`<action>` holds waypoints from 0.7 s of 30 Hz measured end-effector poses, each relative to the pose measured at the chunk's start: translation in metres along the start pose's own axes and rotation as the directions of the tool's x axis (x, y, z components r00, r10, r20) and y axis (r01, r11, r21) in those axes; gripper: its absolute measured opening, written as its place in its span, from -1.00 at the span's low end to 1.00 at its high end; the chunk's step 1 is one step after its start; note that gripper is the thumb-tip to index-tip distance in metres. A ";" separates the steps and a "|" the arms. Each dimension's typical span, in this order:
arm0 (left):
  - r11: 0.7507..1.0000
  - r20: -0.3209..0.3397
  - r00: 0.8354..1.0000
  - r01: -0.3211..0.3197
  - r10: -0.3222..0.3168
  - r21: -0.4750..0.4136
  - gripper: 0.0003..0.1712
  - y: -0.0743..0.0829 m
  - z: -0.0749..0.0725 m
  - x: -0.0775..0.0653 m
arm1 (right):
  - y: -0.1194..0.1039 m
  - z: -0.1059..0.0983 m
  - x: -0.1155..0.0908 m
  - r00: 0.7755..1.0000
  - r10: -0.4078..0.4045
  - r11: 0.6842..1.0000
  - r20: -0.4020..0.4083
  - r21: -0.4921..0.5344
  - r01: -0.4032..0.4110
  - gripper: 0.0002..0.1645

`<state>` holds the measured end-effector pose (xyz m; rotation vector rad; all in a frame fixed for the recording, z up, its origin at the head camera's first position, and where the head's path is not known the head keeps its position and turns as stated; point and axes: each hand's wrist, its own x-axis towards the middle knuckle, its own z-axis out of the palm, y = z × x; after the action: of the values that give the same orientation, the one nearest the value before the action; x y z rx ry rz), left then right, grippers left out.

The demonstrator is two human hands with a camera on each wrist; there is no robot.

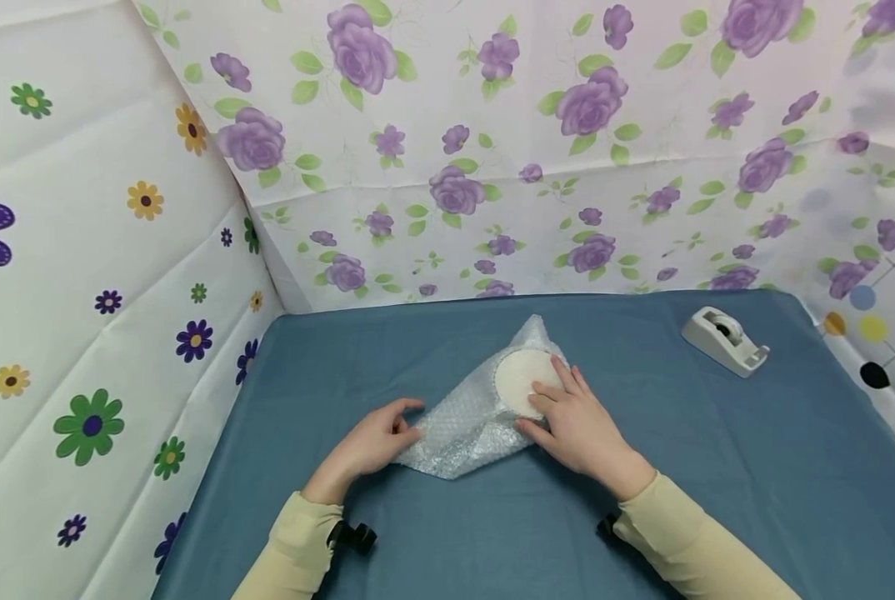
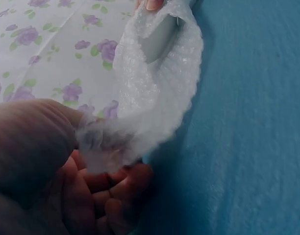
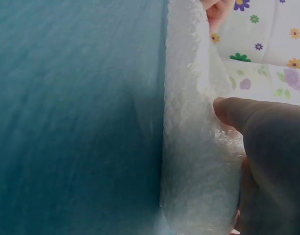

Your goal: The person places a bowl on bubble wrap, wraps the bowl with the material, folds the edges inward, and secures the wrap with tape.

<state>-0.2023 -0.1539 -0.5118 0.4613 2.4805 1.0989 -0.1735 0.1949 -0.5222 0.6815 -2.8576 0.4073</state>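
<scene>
On the table lies a sheet of clear bubble wrap, partly folded about a round, cream-white object whose flat circular face shows; its kind cannot be told. My left hand pinches the wrap's left corner between thumb and fingers, and the left wrist view shows that corner of bubble wrap lifted. The right hand rests on the round object and the wrap's right side, fingers stretched over the face. In the right wrist view its thumb presses against the wrap; the other fingers are mostly hidden.
A white tape dispenser with a roll in it stands at the back right of the blue-covered table. Flower-printed sheets hang behind and to the left. A dotted sheet borders the right side.
</scene>
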 end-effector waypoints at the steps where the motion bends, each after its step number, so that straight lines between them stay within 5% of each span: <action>1: 1.000 -0.005 1.000 0.006 -0.006 -0.003 -0.46 -0.001 0.000 -0.001 | -0.001 -0.001 0.000 1.000 0.001 1.000 0.000 -0.001 -0.001 -0.39; 12: 0.971 -0.012 0.999 0.037 -0.041 -0.238 -0.33 -0.017 0.002 -0.008 | -0.005 -0.006 0.002 1.000 0.006 0.999 0.031 -0.031 -0.005 -0.38; 21: 0.960 -0.001 0.998 0.052 -0.055 -0.276 -0.26 -0.019 -0.004 -0.015 | -0.005 -0.007 0.002 0.999 0.013 0.999 0.043 -0.038 -0.011 -0.38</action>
<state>-0.1937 -0.1748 -0.5206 0.3045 2.2826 1.4001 -0.1724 0.1915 -0.5139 0.6751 -2.9029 0.3441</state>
